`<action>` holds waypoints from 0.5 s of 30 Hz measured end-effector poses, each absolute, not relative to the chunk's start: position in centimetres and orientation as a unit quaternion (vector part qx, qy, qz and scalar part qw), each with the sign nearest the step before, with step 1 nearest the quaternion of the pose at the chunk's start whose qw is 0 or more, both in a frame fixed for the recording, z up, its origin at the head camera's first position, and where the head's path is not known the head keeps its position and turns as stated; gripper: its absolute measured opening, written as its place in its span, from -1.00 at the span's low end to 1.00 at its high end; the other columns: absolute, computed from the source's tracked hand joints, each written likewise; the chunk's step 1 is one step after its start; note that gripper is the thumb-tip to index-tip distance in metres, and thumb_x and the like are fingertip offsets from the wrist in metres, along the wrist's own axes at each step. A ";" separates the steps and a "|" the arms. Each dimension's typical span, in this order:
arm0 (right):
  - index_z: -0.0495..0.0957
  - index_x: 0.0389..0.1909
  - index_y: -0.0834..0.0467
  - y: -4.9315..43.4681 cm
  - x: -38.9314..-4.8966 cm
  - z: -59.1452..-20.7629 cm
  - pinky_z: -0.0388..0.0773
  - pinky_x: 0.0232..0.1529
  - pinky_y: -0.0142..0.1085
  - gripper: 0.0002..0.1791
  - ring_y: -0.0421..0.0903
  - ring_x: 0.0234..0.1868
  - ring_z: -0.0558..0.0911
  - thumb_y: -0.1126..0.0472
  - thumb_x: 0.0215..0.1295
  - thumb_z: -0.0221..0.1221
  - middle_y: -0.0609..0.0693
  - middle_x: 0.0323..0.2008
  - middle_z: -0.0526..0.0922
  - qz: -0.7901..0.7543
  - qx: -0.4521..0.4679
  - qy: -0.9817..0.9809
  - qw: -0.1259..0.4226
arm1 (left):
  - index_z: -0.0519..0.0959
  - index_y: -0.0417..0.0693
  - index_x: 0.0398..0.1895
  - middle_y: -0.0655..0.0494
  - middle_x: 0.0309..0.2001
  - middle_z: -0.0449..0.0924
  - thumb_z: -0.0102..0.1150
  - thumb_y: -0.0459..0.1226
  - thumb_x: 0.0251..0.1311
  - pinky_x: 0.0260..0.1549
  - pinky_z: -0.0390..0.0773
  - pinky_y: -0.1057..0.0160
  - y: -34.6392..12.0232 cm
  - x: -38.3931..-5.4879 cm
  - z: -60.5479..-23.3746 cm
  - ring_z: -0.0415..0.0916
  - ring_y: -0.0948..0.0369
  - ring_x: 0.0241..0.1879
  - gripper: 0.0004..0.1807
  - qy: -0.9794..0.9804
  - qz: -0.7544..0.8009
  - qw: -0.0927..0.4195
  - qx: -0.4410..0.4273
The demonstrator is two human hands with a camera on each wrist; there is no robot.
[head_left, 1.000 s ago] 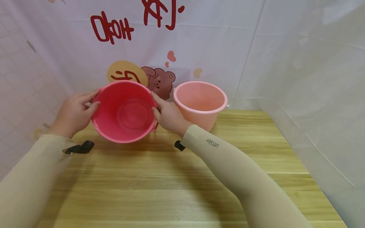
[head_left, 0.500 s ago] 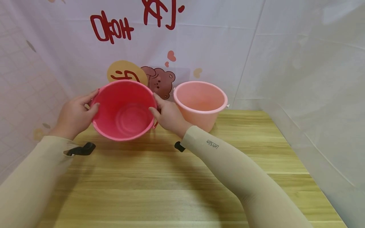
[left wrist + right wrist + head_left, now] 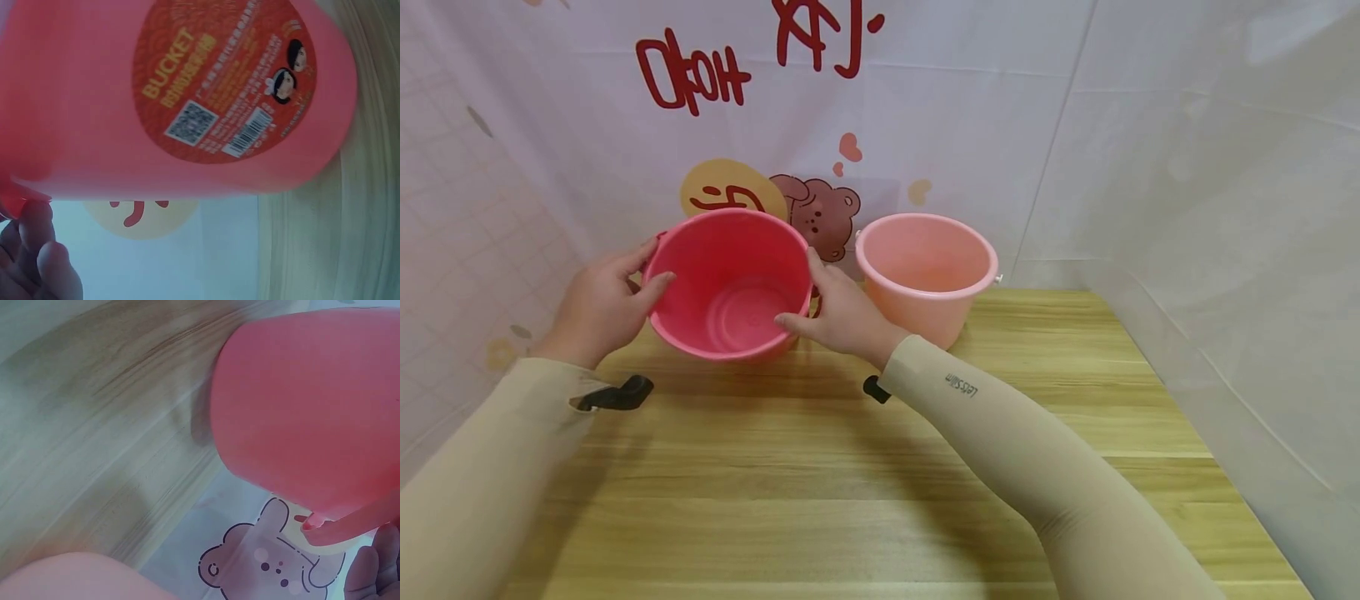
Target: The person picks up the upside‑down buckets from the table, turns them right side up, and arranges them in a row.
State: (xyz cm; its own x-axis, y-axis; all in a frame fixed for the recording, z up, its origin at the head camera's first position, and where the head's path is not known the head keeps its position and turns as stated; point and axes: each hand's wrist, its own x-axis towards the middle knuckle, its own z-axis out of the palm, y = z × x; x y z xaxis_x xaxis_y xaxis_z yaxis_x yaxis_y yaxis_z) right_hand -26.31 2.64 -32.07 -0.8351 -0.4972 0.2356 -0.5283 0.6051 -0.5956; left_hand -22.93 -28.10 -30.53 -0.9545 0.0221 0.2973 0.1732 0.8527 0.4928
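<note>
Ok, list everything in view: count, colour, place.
held bucket: 1, reddish pink, tilted, left of centre
handle: 1, reddish pink, on held bucket
round label: 1, red, held bucket's outer wall
pale bucket: 1, light pink, on table, right
pegs: 2, white, pale bucket's sides
table: 1, yellowish wood, below
backdrop: 1, whitish, behind and alongside
lettering: several, red, backdrop
bear: 1, brown, backdrop, between buckets
disc: 1, yellow, backdrop, behind held bucket
hearts: 3, two coral, one yellowish, near bear
faint prints: several, yellowish and grey, left backdrop
wrist pieces: 2, black, at cuffs
sleeves: 2, beige, forearms
left grip: 1, bare, held bucket's left rim
right grip: 1, bare, held bucket's right rim
</note>
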 end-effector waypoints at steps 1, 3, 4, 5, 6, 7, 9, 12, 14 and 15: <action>-0.34 0.44 -0.22 2.6 -26.3 -32.1 0.57 -0.23 -0.44 0.20 -0.26 0.02 0.38 -0.37 -0.09 0.24 -0.16 0.21 0.30 0.341 0.283 -0.896 0.022 | 0.03 0.42 0.39 -0.13 0.01 0.44 0.02 0.11 0.20 -0.62 0.55 0.27 -28.1 -22.9 -30.6 0.52 0.02 -0.32 -0.30 -0.952 -0.265 0.141 -0.054; -0.32 0.44 -0.22 2.5 -26.3 -32.0 0.57 -0.24 -0.43 0.18 -0.25 0.04 0.35 -0.36 -0.07 0.23 -0.13 0.22 0.29 0.334 0.271 -0.903 0.019 | 0.01 0.38 0.41 -0.14 -0.01 0.41 0.01 0.12 0.20 -0.61 0.55 0.26 -28.2 -22.8 -30.7 0.50 0.01 -0.30 -0.28 -0.952 -0.264 0.140 -0.059; -0.30 0.44 -0.21 2.5 -26.2 -32.0 0.57 -0.24 -0.43 0.16 -0.26 0.03 0.34 -0.35 -0.06 0.23 -0.12 0.23 0.29 0.330 0.264 -0.906 0.021 | 0.00 0.35 0.42 -0.15 -0.03 0.40 0.01 0.12 0.20 -0.61 0.55 0.26 -28.2 -22.7 -30.8 0.48 0.00 -0.29 -0.26 -0.952 -0.264 0.141 -0.060; -0.27 0.45 -0.21 2.4 -26.1 -32.0 0.57 -0.27 -0.43 0.14 -0.26 0.02 0.33 -0.35 -0.05 0.22 -0.11 0.21 0.29 0.326 0.257 -0.910 0.021 | 0.00 0.33 0.42 -0.15 -0.04 0.39 0.00 0.12 0.20 -0.62 0.54 0.26 -28.2 -22.8 -30.8 0.48 0.00 -0.29 -0.26 -0.952 -0.264 0.143 -0.062; -0.25 0.45 -0.22 2.3 -26.0 -32.0 0.56 -0.31 -0.44 0.13 -0.25 0.00 0.33 -0.34 -0.04 0.22 -0.10 0.19 0.30 0.323 0.249 -0.913 0.022 | 0.00 0.30 0.42 -0.15 -0.05 0.39 -0.01 0.12 0.21 -0.62 0.53 0.26 -28.3 -22.8 -30.9 0.47 -0.01 -0.29 -0.26 -0.952 -0.263 0.146 -0.063; -0.23 0.45 -0.22 2.3 -25.9 -32.0 0.56 -0.35 -0.45 0.11 -0.24 -0.03 0.33 -0.34 -0.03 0.22 -0.08 0.17 0.30 0.319 0.241 -0.916 0.024 | 0.01 0.27 0.43 -0.16 -0.06 0.38 -0.01 0.12 0.21 -0.63 0.52 0.26 -28.3 -22.8 -30.9 0.47 -0.01 -0.29 -0.26 -0.952 -0.262 0.148 -0.063; -0.21 0.45 -0.22 2.2 -25.7 -32.0 0.55 -0.35 -0.46 0.12 -0.23 -0.01 0.31 -0.36 -0.05 0.22 -0.08 0.16 0.30 0.312 0.231 -0.921 0.027 | 0.02 0.23 0.43 -0.17 -0.08 0.39 -0.02 0.12 0.22 -0.64 0.50 0.27 -28.2 -22.9 -31.0 0.46 -0.01 -0.29 -0.26 -0.952 -0.259 0.154 -0.062; -0.26 0.44 -0.24 2.0 -25.4 -32.1 0.56 -0.30 -0.44 0.21 -0.24 0.05 0.27 -0.47 -0.18 0.21 -0.11 0.16 0.27 0.302 0.223 -0.926 0.028 | 0.02 0.21 0.43 -0.18 -0.10 0.40 -0.04 0.14 0.22 -0.66 0.49 0.27 -28.1 -23.0 -31.0 0.45 -0.02 -0.30 -0.26 -0.953 -0.251 0.159 -0.058; -0.31 0.44 -0.25 2.0 -25.2 -32.2 0.57 -0.25 -0.41 0.30 -0.23 0.09 0.24 -0.54 -0.29 0.18 -0.11 0.19 0.24 0.296 0.222 -0.929 0.028 | 0.02 0.23 0.43 -0.17 -0.11 0.42 -0.07 0.17 0.22 -0.65 0.49 0.26 -28.1 -23.0 -31.1 0.45 -0.02 -0.31 -0.26 -0.953 -0.250 0.161 -0.057; -0.33 0.43 -0.25 2.0 -25.2 -32.2 0.57 -0.24 -0.40 0.33 -0.23 0.11 0.23 -0.57 -0.34 0.17 -0.12 0.19 0.23 0.295 0.221 -0.929 0.029 | 0.00 0.24 0.43 -0.16 -0.12 0.42 -0.08 0.18 0.22 -0.66 0.49 0.25 -28.1 -23.0 -31.1 0.44 -0.01 -0.31 -0.25 -0.954 -0.249 0.160 -0.058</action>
